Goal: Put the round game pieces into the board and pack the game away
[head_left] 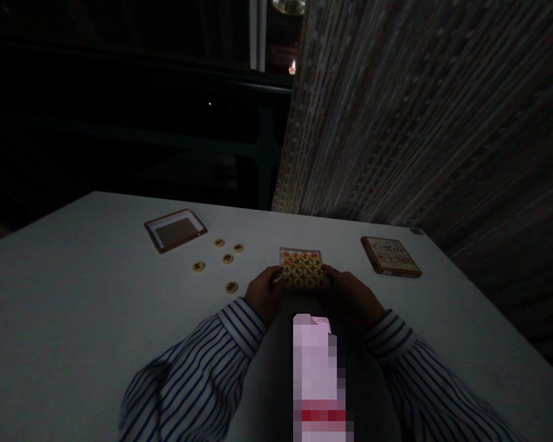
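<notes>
Fingers of the left hand: clamped on the left side of the piece tray. Fingers of the right hand: clamped on its right side. Both hands are level with each other, backs outward, fingers pointing inward and toward the far edge. The forearms, in striped sleeves, converge on the tray from the lower left and lower right.

The tray carries rows of round pieces, red characters toward the far side, black toward the near side. It is centred between the hands, over the worktop; contact with the surface cannot be determined. Nearer the body, a lit screen shows, its content pixelated.

Left of the tray, five loose pieces lie apart. Beyond them, near the far edge, lies an open shallow box. A printed box lies near the far-right corner.
</notes>
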The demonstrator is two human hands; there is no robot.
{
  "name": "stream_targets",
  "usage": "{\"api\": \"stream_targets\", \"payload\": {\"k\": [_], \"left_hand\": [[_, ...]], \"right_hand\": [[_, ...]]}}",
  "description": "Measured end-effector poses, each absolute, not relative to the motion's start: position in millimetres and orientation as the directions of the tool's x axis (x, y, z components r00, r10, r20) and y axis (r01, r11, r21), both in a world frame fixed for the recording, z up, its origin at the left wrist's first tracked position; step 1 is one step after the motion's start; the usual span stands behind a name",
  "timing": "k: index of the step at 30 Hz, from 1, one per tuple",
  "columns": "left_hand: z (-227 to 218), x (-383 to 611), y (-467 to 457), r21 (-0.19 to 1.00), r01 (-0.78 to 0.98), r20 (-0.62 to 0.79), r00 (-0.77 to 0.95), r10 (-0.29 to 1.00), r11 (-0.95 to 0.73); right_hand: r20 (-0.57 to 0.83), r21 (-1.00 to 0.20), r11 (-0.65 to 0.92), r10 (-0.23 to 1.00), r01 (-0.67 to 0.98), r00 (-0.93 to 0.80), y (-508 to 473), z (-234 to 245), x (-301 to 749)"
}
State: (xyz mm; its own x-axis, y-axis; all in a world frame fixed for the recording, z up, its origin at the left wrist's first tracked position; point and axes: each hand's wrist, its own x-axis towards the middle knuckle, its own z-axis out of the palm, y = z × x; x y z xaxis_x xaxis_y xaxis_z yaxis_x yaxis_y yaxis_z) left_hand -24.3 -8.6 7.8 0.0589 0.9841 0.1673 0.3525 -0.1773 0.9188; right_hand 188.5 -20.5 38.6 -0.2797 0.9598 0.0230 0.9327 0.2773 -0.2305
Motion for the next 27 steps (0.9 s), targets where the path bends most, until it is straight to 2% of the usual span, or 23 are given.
{"api": "stream_targets", "payload": {"k": [12, 17, 20, 27], "left_hand": [[6, -24, -8, 0.883, 0.428, 0.186, 0.059, 0.981, -0.193], [3, -24, -7, 0.911, 0.347, 0.215, 0.069, 0.974, -0.225], [9, -23, -8, 0.903, 0.361, 0.23, 0.052, 0.972, -0.233], [32, -48, -8, 0.794, 0.526, 0.357, 0.003, 0.934, -0.305]], "right_hand": [[0.041, -0.164, 0.286, 0.958, 0.944, -0.283, -21, 35, 190], [0.022, -0.169, 0.273, 0.962, 0.947, -0.273, -21, 39, 187], [0.017, -0.198, 0.259, 0.965, 0.945, -0.261, -22, 44, 185], [0.26, -0.185, 0.328, 0.925, 0.926, -0.276, -21, 44, 189]]}}
